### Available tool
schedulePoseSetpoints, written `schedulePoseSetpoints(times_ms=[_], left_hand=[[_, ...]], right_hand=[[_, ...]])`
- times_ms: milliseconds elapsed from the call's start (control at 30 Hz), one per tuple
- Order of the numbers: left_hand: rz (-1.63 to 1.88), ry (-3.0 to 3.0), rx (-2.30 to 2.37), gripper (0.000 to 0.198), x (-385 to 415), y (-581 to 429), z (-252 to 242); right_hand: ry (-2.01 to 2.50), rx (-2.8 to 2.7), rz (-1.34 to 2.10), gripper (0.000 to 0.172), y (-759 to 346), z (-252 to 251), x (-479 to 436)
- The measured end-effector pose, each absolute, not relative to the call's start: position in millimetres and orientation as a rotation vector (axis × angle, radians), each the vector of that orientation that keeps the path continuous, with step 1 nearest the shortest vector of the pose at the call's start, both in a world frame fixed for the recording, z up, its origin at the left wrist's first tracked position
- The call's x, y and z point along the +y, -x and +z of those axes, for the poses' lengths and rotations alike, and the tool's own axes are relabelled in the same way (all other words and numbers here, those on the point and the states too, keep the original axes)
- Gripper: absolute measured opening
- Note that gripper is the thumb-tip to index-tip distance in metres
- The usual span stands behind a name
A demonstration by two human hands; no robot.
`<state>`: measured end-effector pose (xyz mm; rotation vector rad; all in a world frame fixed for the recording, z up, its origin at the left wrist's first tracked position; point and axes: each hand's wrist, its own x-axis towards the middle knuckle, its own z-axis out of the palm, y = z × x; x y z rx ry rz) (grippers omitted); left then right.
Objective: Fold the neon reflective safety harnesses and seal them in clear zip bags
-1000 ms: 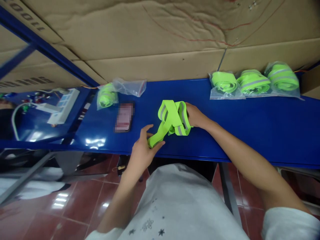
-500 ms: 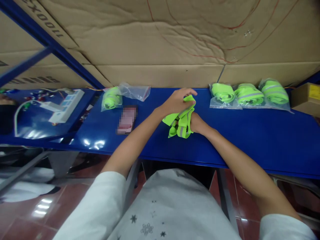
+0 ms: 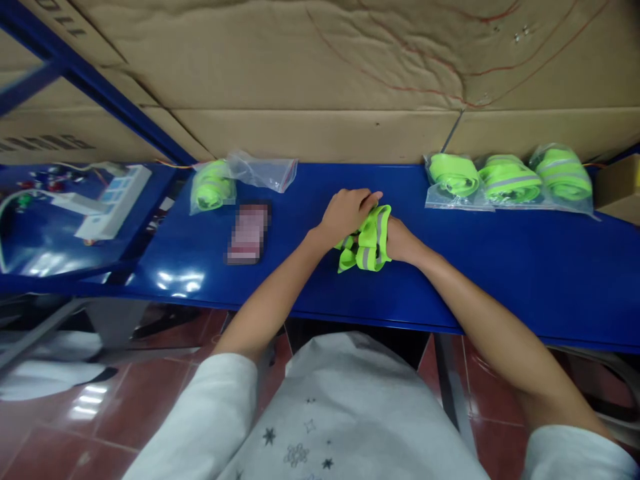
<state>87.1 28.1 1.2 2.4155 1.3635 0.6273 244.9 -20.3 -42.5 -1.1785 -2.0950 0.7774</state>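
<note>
A neon-yellow reflective strap (image 3: 371, 244) with grey stripes is bunched in loops over the blue table. My left hand (image 3: 349, 212) curls over its upper left side, fingers closed on the band. On the right, my right hand (image 3: 401, 240) reaches into the loops; its fingers are mostly hidden by the strap, which wraps around them. Loose folds hang below both hands. To the left lies a phone (image 3: 249, 233) with a blurred screen, and behind it a bagged strap roll (image 3: 213, 185).
Several more rolled straps in clear bags (image 3: 510, 179) line the back right, beside a cardboard box (image 3: 620, 187). An opened clear bag (image 3: 265, 172) lies at the back left. A power strip (image 3: 114, 203) sits past the blue frame post. Cardboard (image 3: 320, 133) walls the rear.
My left hand has come down and in, closing over the strap's upper end. More of the band is gathered round my right hand. The view has shifted slightly.
</note>
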Motion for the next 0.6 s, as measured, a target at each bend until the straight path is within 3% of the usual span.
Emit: schedulePoseSetpoints(times_ms=[167,233,467,600], left_hand=[[0.544,-2.463,1.326,0.047,-16.9,-72.4,5.0],[0.565,-2.464,1.377,0.061,-31.9,-71.0,-1.7],[0.622,-2.525,1.335,0.081,-34.2,-73.9,-20.9],[0.669,-2.599,1.361,0.083,-33.8,-75.1,-27.2]], right_hand=[[1.154,-2.065,0.840,0.020,-247.1,-43.0,-20.8],[1.087,-2.082,0.908,0.024,-250.1,-39.6,-20.4],[1.137,-1.718,1.534,0.027,-269.4,-18.5,-16.7],[1.267,-1.489,1.505,0.020,-278.4,-13.6,-14.1]])
